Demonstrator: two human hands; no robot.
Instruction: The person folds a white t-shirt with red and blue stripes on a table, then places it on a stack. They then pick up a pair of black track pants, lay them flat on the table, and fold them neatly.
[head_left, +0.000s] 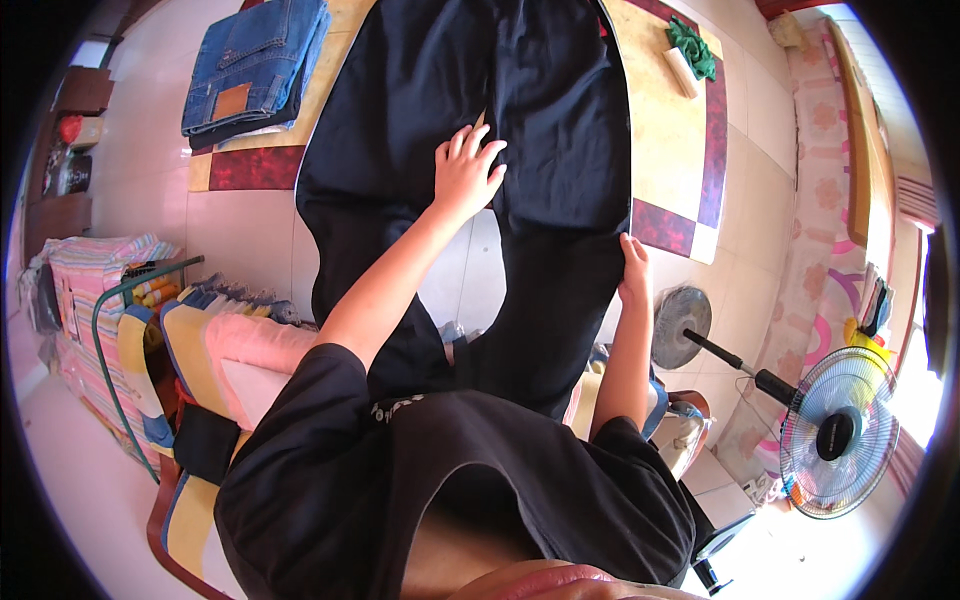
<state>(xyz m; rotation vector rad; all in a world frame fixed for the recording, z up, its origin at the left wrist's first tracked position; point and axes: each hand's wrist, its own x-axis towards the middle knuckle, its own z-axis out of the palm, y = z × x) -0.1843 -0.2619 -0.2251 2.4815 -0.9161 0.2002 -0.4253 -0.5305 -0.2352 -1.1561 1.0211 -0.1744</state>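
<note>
A pair of black trousers (559, 150) lies spread over a table with a yellow and dark red top (675, 157), its legs hanging over the near edge toward me. My left hand (466, 171) rests on the trousers near the crotch, fingers apart, palm down. At the right outer edge of the trousers, my right hand (634, 262) pinches the black cloth between thumb and fingers. Folded blue jeans (240, 64) with a brown waist patch lie on a stack at the table's far left.
A green cloth (690, 46) and a pale block-like object (681, 73) lie at the table's far right. A standing fan (836, 435) is at right, its round base (681, 326) on the tiled floor. A cloth-covered wooden seat (187, 517) stands near left.
</note>
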